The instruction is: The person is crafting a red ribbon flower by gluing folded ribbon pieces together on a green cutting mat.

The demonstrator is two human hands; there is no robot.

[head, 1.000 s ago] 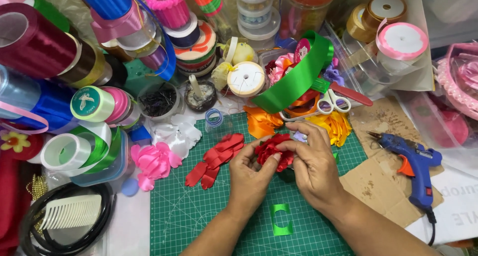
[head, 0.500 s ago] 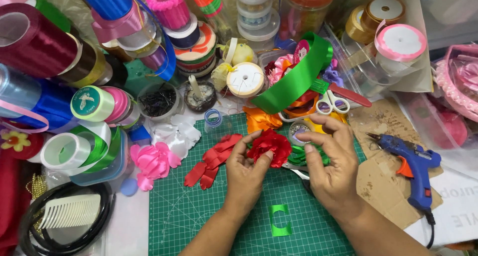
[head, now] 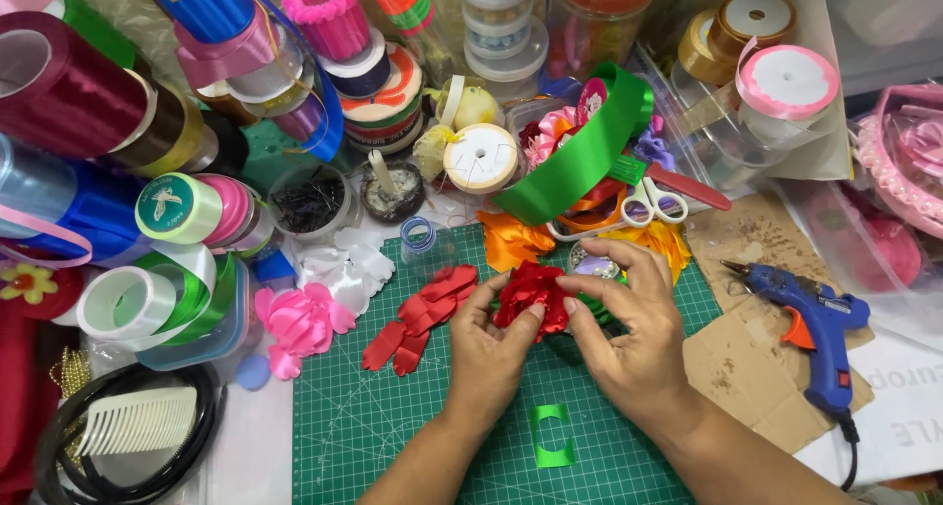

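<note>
A red ribbon flower sits between both hands above the green cutting mat. My left hand pinches its lower left side with thumb and fingers. My right hand grips its right side, fingers curled over the top. Loose red ribbon petals lie on the mat just left of my left hand. A small green ribbon piece lies on the mat between my forearms.
A blue glue gun rests on cardboard at the right. Scissors and a wide green ribbon lie behind the hands. A pink ribbon flower, a white flower, a comb and several ribbon spools crowd the left.
Both hands have lifted the red flower a little away from me and turned it; the right hand's fingers now curl over its top.
</note>
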